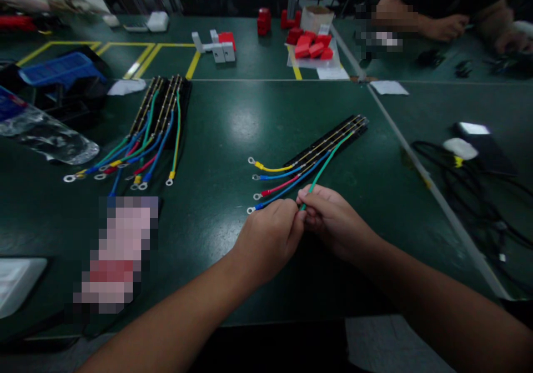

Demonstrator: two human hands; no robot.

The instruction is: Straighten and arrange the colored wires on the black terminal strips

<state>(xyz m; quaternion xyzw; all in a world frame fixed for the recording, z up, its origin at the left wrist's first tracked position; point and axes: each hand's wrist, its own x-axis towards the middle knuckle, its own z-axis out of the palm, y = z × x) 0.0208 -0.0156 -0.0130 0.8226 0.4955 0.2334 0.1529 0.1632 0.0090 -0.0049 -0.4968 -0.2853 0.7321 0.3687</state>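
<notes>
Both of my hands meet on a green wire [320, 169] near the table's front. My left hand [270, 234] is closed around its lower end, which the fingers hide. Just to the right, my right hand [331, 215] pinches the same wire between thumb and finger. The wire runs up to a long black terminal strip [328, 142] lying at a slant. Yellow, blue and red wires with ring terminals also come off the strip. A blue wire [277, 193] with its ring terminal [250, 211] lies just beyond my left hand.
At the left, more black strips [160, 104] carry coloured wires with ring lugs. Near them are a plastic bag [45, 131] and a blue tray [62, 70]. Red parts [312, 45] sit at the back. Black cables [449, 195] lie right; other people's hands work across the table.
</notes>
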